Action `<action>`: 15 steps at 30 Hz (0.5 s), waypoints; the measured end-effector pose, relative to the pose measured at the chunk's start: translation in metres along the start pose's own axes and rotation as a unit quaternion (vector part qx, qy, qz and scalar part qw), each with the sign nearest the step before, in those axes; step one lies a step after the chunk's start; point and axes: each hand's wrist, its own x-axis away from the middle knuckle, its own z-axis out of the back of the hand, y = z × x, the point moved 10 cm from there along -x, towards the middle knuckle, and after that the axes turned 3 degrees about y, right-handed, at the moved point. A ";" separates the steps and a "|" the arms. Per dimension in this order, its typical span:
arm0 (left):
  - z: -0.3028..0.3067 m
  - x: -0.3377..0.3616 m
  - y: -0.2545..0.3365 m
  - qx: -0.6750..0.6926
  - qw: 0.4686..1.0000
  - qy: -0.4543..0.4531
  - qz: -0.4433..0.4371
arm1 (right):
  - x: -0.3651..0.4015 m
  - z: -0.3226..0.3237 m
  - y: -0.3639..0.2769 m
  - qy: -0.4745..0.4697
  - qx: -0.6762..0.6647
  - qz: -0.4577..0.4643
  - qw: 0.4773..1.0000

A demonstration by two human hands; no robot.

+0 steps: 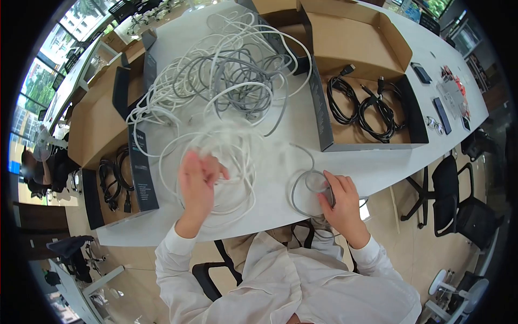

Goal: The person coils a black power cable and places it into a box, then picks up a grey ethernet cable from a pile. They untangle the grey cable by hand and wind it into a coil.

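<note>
Our left hand (pixel 197 181), whose grip we cannot tell, sits among white cable loops (pixel 244 162); our right hand (pixel 341 202) pinches the grey cable (pixel 314 181).

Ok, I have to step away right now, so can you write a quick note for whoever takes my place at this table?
Left hand: blurred, among loose loops of white cable; grip unclear.
Right hand: holds a small coil of grey cable near the table edge.
Done: black cables lie in the right box, more in the left box.
Remaining: a big tangle of white and grey cables in the middle of the table.
</note>
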 end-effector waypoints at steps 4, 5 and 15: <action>0.033 0.006 0.053 0.063 0.984 0.140 -0.085 | -0.008 -0.013 -0.015 -0.036 0.002 0.036 0.999; 0.045 0.013 0.066 0.034 0.977 0.168 -0.127 | -0.014 -0.012 -0.023 -0.039 -0.038 0.055 0.997; 0.013 0.036 0.050 -0.617 0.738 -0.045 -0.269 | -0.100 0.041 -0.108 -0.099 -0.430 -0.009 0.898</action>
